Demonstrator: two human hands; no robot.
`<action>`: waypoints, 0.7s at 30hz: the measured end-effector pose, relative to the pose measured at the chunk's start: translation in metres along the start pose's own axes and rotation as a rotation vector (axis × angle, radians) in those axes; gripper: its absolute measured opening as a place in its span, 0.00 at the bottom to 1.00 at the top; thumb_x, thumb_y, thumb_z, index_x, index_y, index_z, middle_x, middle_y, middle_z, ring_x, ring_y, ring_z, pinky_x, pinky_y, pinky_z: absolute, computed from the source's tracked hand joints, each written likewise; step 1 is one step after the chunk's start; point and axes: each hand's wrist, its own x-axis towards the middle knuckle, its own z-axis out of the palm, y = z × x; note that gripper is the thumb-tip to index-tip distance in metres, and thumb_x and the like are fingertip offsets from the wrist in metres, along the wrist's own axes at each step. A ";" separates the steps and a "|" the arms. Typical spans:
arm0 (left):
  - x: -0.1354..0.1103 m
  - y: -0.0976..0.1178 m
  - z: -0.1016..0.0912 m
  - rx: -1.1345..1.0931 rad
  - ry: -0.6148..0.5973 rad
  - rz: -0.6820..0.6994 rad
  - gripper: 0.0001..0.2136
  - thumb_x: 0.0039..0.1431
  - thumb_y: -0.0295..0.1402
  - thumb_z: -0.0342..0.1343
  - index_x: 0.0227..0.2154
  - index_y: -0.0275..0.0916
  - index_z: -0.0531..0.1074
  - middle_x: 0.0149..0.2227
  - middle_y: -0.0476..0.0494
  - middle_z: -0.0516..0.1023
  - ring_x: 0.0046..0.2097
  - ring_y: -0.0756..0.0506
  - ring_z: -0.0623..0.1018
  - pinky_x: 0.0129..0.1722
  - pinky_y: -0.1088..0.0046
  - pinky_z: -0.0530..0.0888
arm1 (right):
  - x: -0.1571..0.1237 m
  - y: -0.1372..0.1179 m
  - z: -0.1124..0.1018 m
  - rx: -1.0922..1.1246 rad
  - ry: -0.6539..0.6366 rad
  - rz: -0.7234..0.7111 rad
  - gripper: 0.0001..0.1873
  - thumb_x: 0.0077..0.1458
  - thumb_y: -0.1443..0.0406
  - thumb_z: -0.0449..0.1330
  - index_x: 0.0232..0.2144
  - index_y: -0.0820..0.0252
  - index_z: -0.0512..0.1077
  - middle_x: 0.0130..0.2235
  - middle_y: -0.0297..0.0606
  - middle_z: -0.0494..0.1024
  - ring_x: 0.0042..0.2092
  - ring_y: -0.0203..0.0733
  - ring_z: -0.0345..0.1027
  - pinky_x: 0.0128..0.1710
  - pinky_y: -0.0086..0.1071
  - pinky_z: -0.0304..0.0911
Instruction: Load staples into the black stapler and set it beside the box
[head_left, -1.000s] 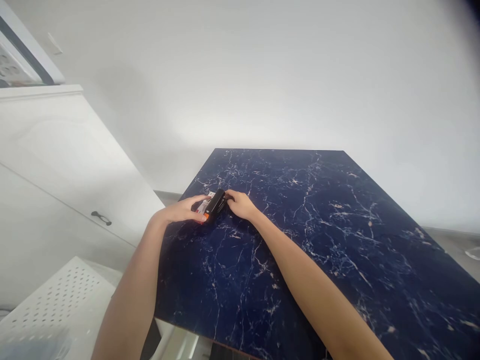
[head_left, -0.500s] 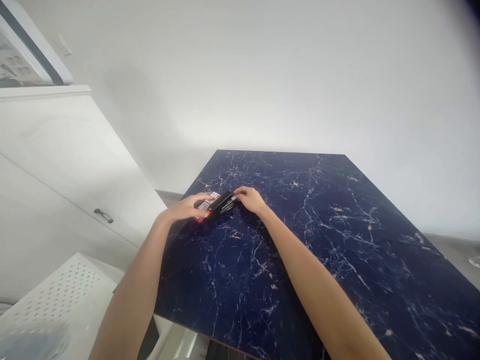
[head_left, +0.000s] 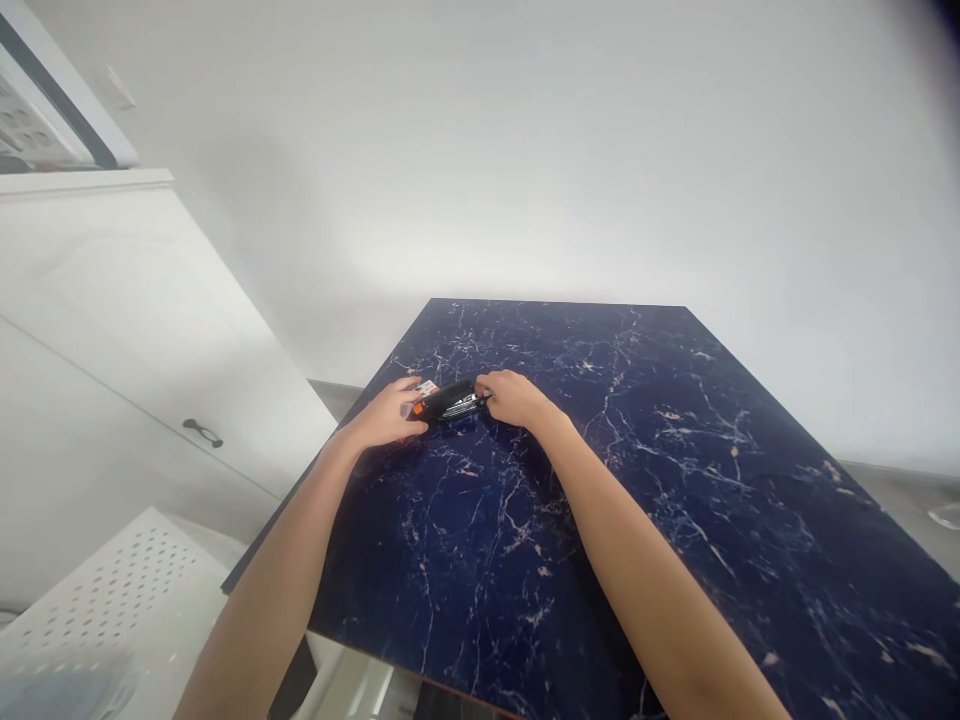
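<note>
The blue marbled desk (head_left: 615, 420) spreads out beneath the black device (head_left: 444, 400), mostly to its right and nearer my body. My left hand (head_left: 381, 415) is at the device's left end, thumb and fingers spread wide around it; whether they grip anything, I cannot tell. My right hand (head_left: 517, 398) has its fingers curled tight on the device's right end. The device lies between my hands, its pale metallic strip facing me. I judge my handling to be partway: both hands are on it, and nothing shows it finished; what is left I cannot tell. Under its left end, a printed box (head_left: 427, 388) peeks out. Smallest is the orange patch (head_left: 418, 409) on that same end.
</note>
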 end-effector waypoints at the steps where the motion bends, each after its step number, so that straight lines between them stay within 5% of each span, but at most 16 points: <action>1: 0.000 0.000 0.000 -0.002 0.005 0.003 0.23 0.55 0.42 0.62 0.54 0.42 0.76 0.70 0.38 0.57 0.68 0.29 0.63 0.65 0.52 0.64 | 0.000 0.001 -0.001 0.005 0.004 0.006 0.14 0.48 0.74 0.58 0.37 0.55 0.76 0.39 0.40 0.80 0.44 0.49 0.71 0.45 0.35 0.62; 5: 0.000 0.001 0.000 0.000 0.025 -0.006 0.23 0.54 0.43 0.62 0.51 0.41 0.78 0.69 0.39 0.59 0.67 0.30 0.64 0.66 0.53 0.64 | -0.001 0.006 -0.005 0.061 0.048 0.083 0.10 0.56 0.68 0.58 0.40 0.55 0.74 0.41 0.35 0.81 0.41 0.43 0.73 0.43 0.31 0.64; 8: 0.000 0.002 0.000 0.004 0.017 -0.024 0.22 0.54 0.45 0.62 0.49 0.42 0.79 0.69 0.39 0.59 0.67 0.30 0.64 0.65 0.52 0.65 | -0.001 0.013 -0.011 0.085 0.123 0.220 0.17 0.64 0.67 0.48 0.50 0.56 0.71 0.48 0.37 0.80 0.45 0.38 0.74 0.45 0.28 0.65; 10: 0.000 0.002 0.000 0.010 0.012 -0.034 0.22 0.53 0.47 0.62 0.49 0.42 0.79 0.69 0.39 0.59 0.67 0.30 0.64 0.64 0.53 0.65 | 0.000 0.016 -0.015 0.071 0.149 0.338 0.22 0.64 0.71 0.43 0.53 0.59 0.71 0.50 0.42 0.80 0.47 0.39 0.74 0.46 0.29 0.65; 13: 0.001 0.002 0.002 0.021 0.033 -0.040 0.22 0.52 0.47 0.63 0.47 0.41 0.79 0.68 0.38 0.61 0.66 0.30 0.66 0.64 0.53 0.66 | 0.004 0.013 -0.016 0.043 0.079 0.468 0.20 0.57 0.73 0.50 0.45 0.62 0.78 0.44 0.46 0.82 0.46 0.47 0.76 0.46 0.32 0.66; 17: 0.003 0.002 0.007 0.031 0.092 -0.005 0.20 0.51 0.47 0.64 0.42 0.40 0.80 0.66 0.38 0.65 0.63 0.31 0.69 0.61 0.55 0.69 | 0.011 -0.013 -0.005 0.050 -0.061 0.472 0.15 0.53 0.72 0.56 0.36 0.60 0.82 0.41 0.47 0.83 0.46 0.51 0.77 0.45 0.32 0.66; 21: 0.004 0.003 0.010 0.079 0.134 -0.016 0.18 0.50 0.48 0.65 0.37 0.40 0.80 0.65 0.39 0.66 0.62 0.31 0.70 0.60 0.55 0.70 | 0.017 -0.041 0.013 0.092 -0.097 0.414 0.18 0.54 0.71 0.56 0.44 0.59 0.80 0.45 0.45 0.83 0.48 0.49 0.77 0.45 0.30 0.66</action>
